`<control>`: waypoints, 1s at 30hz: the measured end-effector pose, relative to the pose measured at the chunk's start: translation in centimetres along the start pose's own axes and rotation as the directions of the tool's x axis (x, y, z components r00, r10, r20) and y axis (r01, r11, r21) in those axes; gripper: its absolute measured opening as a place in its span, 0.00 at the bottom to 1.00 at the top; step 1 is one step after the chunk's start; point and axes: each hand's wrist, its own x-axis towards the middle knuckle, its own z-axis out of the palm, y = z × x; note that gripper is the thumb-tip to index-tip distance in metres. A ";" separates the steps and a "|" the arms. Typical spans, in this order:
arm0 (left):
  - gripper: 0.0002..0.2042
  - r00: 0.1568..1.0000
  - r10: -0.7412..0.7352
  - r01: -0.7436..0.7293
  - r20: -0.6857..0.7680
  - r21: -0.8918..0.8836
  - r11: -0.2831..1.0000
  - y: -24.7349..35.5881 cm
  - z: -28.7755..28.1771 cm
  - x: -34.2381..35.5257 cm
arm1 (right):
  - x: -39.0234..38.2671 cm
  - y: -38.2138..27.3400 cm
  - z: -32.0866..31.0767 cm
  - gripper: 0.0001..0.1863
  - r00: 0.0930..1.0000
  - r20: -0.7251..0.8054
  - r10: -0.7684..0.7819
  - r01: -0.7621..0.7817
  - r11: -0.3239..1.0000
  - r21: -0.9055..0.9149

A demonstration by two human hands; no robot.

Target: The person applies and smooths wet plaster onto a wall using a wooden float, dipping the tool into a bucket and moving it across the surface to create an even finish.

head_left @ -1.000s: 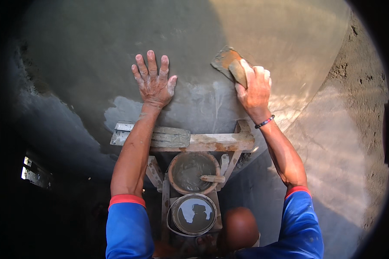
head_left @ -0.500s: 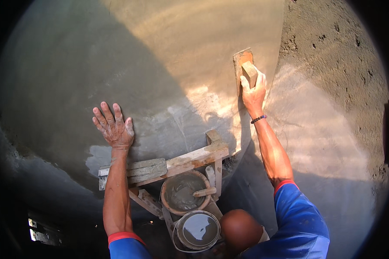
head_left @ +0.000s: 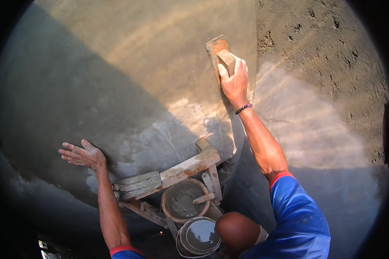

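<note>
My right hand grips the wooden handle of a plastering float, whose long orange-brown plate lies against the smoothed grey plaster wall. The float stands nearly upright, its top leaning a little left, just left of the edge where the smooth surface meets a corner. My left hand is empty, fingers stretched and thumb up, close to the shaded part of the wall. Whether it touches the plaster I cannot tell.
Below stands a wooden trestle with plaster-caked boards. Beside it are a round bowl of wet grey mix, a wooden-handled tool resting in it, and a bucket of liquid. Rough plaster covers the upper right.
My left hand has moved down and left, turning from a flat spread palm to fingers pointing left. The float in my right hand has shifted up-left and tilted slightly; the view has moved too.
</note>
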 end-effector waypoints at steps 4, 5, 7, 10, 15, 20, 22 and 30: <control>0.37 0.984 -0.170 0.170 -0.044 0.004 0.985 0.1 2.0 0.4 | -9.3 12.9 -1.3 0.21 0.920 -0.105 0.377 -0.367 0.924 0.109; 0.37 0.987 -0.153 0.155 -0.052 0.036 0.987 -0.3 1.8 0.0 | -11.9 12.1 -0.5 0.22 0.910 -0.058 0.410 -0.399 0.906 0.140; 0.37 0.985 -0.159 0.164 -0.064 0.082 0.983 -2.1 1.2 -0.4 | -13.3 6.1 1.1 0.27 0.979 0.081 0.185 -0.196 0.966 0.168; 0.37 0.985 -0.157 0.162 -0.074 0.080 0.983 -2.7 1.2 -0.3 | -4.6 -1.5 0.7 0.29 0.956 0.238 -0.174 0.174 0.985 0.020; 0.37 0.920 -0.377 0.383 -0.106 0.042 0.923 -5.6 2.3 -0.8 | 2.2 3.2 -1.2 0.25 0.995 -0.032 0.097 -0.099 0.993 -0.062; 0.37 0.917 -0.369 0.386 -0.151 0.101 0.917 -5.7 1.4 -0.6 | -9.4 10.9 -0.9 0.26 0.893 -0.028 0.450 -0.451 0.889 -0.079; 0.36 0.921 -0.368 0.383 -0.126 0.131 0.914 -5.6 1.1 -0.6 | -14.1 12.4 -0.3 0.26 0.835 0.044 0.549 -0.550 0.835 0.030; 0.36 0.912 -0.405 0.410 -0.068 0.073 0.909 -3.5 0.5 -0.7 | 1.4 -4.5 2.0 0.25 0.991 -0.062 0.119 -0.108 0.983 0.150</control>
